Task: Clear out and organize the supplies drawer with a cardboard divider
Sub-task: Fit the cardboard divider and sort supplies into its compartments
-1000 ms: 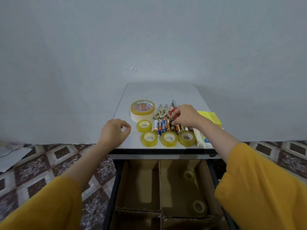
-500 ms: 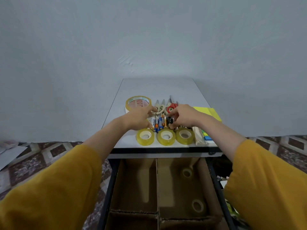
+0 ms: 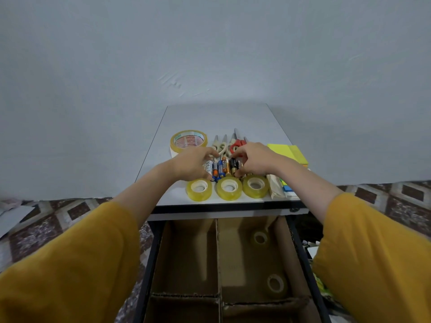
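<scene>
A row of several batteries (image 3: 220, 169) lies on the small white table (image 3: 219, 117), between the scissors and the tape rolls. My left hand (image 3: 190, 165) curls round the left end of the row, and my right hand (image 3: 255, 162) pinches the batteries at the right end. Below the table, the drawer (image 3: 152, 252) stands open, with a cardboard divider (image 3: 218, 252) splitting it into compartments. Two small tape rolls (image 3: 260, 238) lie in the right compartment; the left compartment holds nothing.
Three yellow tape rolls (image 3: 229, 187) line the table's front edge. A large tape roll (image 3: 188, 141), cream scissors (image 3: 221, 145) and red scissors (image 3: 237, 143) lie behind the batteries. Yellow sticky notes (image 3: 289, 152) and paper pads (image 3: 279, 187) sit at the right. Patterned floor lies on both sides.
My left hand moved from the table's left edge to the batteries, covering a small tape roll there. My right hand stayed at the batteries' right end. The view shifted slightly.
</scene>
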